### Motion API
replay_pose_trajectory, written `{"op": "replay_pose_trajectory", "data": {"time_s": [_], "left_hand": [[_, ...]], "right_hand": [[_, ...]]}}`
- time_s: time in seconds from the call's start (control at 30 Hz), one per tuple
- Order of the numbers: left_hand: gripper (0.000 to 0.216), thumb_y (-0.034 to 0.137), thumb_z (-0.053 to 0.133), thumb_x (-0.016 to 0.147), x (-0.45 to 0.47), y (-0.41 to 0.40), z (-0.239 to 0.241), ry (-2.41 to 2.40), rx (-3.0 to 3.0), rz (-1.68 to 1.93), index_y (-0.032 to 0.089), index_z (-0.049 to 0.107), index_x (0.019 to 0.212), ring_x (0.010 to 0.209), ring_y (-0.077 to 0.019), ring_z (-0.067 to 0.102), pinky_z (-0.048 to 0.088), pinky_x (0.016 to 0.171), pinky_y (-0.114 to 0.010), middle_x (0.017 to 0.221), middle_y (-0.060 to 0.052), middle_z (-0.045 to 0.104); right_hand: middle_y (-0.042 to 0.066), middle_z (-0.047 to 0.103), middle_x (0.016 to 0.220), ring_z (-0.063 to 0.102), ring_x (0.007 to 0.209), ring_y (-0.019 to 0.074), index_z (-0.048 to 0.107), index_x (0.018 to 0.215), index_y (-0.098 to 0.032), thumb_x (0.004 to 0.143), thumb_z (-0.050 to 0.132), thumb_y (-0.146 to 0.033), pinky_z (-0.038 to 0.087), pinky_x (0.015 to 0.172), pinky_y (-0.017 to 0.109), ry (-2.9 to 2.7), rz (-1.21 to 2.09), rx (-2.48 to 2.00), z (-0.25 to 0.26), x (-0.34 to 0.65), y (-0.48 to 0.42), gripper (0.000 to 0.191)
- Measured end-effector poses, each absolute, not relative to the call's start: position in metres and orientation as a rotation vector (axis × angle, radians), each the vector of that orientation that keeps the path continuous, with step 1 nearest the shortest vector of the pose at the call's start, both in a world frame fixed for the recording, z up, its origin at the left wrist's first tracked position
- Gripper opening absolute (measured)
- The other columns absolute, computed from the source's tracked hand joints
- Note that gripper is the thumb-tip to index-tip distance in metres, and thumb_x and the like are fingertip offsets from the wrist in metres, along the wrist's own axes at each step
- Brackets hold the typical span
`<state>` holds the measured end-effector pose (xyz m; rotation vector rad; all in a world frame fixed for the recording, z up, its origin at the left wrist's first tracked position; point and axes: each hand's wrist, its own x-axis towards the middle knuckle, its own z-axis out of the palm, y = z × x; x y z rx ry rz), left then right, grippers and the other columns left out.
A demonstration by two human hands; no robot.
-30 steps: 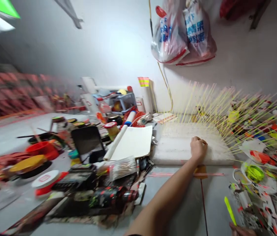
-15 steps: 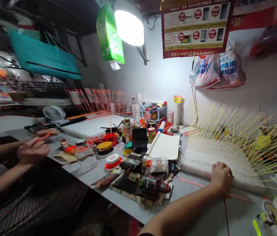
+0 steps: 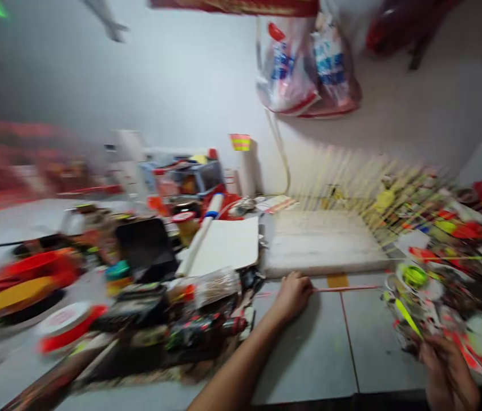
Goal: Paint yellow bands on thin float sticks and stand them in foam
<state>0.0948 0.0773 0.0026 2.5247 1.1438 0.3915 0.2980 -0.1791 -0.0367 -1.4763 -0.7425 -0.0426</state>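
Note:
My left hand (image 3: pixel 294 292) rests low on the table, just in front of the white foam block (image 3: pixel 328 237). Its fingers are curled at the left end of a thin pink stick (image 3: pixel 345 289), which points right; the fingertips are partly hidden. At lower right, my right hand (image 3: pixel 448 368) pinches a thin stick with a bright yellow end (image 3: pixel 408 317), tilted up to the left beside a cluttered pile. Thin yellow rods (image 3: pixel 335 177), blurred, stand in the back of the block.
Yellow tape (image 3: pixel 414 277) and scraps heap up at right. On the left stand a phone (image 3: pixel 144 245), a white-lidded red tub (image 3: pixel 69 325), a bag of cotton swabs (image 3: pixel 217 285) and a notepad (image 3: pixel 227 245). Plastic bags (image 3: pixel 292 74) hang on the wall.
The view has swung right and down, and the person at the left has left it. My left hand has come off the block's top to the table before it. My right hand has appeared.

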Motion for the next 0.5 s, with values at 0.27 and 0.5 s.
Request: {"op": "replay_pose_trajectory", "data": {"time_s": [0.27, 0.5], "left_hand": [[0.033, 0.035, 0.046, 0.089, 0.088, 0.098, -0.009, 1.015, 2.628, 0.507, 0.021, 0.075, 0.088, 0.093, -0.0263, 0.064, 0.049, 0.087, -0.038, 0.092, -0.009, 0.071], [0.038, 0.047, 0.042, 0.089, 0.082, 0.107, -0.019, 0.972, 2.622, 0.827, 0.026, 0.074, 0.085, 0.08, -0.0223, 0.07, 0.053, 0.071, -0.032, 0.086, -0.004, 0.075]], "right_hand": [[0.009, 0.075, 0.082, 0.074, 0.075, 0.0229, 0.069, 0.093, -0.018, 0.092, 0.051, -0.067, 0.058, 0.067, 0.03, -0.889, -0.267, -1.792, 0.045, 0.396, -0.158, 0.053], [0.009, 0.076, 0.083, 0.072, 0.08, 0.0248, 0.076, 0.082, -0.02, 0.095, 0.052, -0.062, 0.053, 0.075, 0.031, -0.952, -0.329, -2.185, 0.051, 0.448, -0.115, 0.05]]}}
